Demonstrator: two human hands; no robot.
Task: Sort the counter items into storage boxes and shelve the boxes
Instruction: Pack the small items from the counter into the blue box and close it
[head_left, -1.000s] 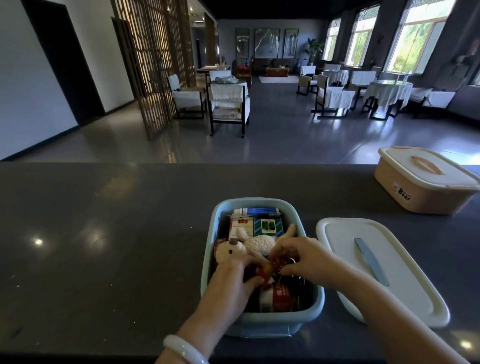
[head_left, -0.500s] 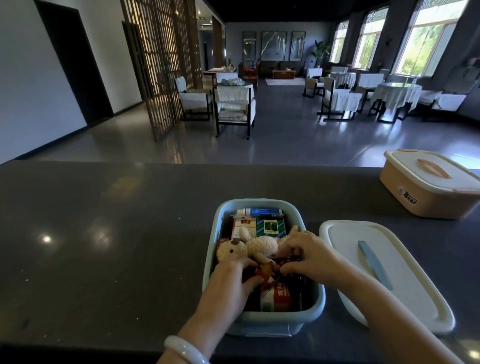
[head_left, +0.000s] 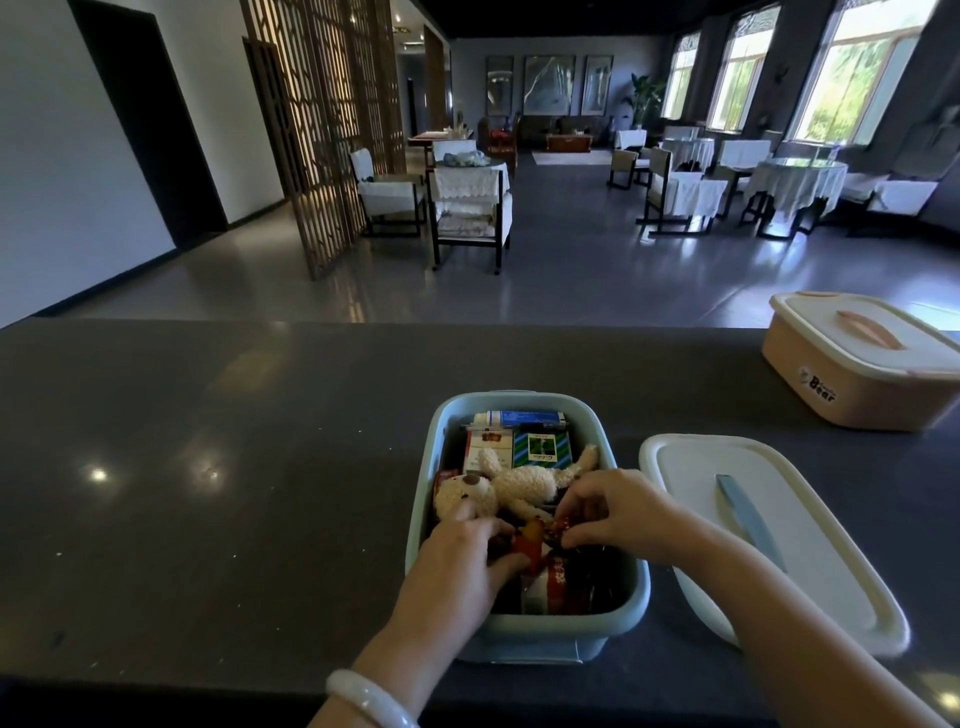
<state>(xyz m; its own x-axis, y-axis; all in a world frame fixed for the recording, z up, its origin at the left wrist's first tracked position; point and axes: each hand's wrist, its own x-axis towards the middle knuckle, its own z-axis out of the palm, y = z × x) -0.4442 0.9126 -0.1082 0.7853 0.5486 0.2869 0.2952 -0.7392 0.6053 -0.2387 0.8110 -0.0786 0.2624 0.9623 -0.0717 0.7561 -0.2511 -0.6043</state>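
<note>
Two plastic storage boxes sit on the dark speckled worktop (head_left: 208, 467): one open pale-blue rectangular box (head_left: 524, 631) at lower centre, one lidded peach box (head_left: 852, 389) at right. One white lid with a blue handle (head_left: 810, 561) lies just beside the blue box. Inside it, one fuzzy cream plush bear (head_left: 511, 486) lies on several cartons, while the left hand (head_left: 462, 566) and right hand (head_left: 618, 512) both pinch a small red-orange item (head_left: 532, 538).

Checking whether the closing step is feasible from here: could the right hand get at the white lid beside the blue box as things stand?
Probably yes. The white lid lies flat and uncovered just right of the blue box, and nothing sits between it and the right hand. That hand's grip is busy with small items in the box, so it must release first.
</note>
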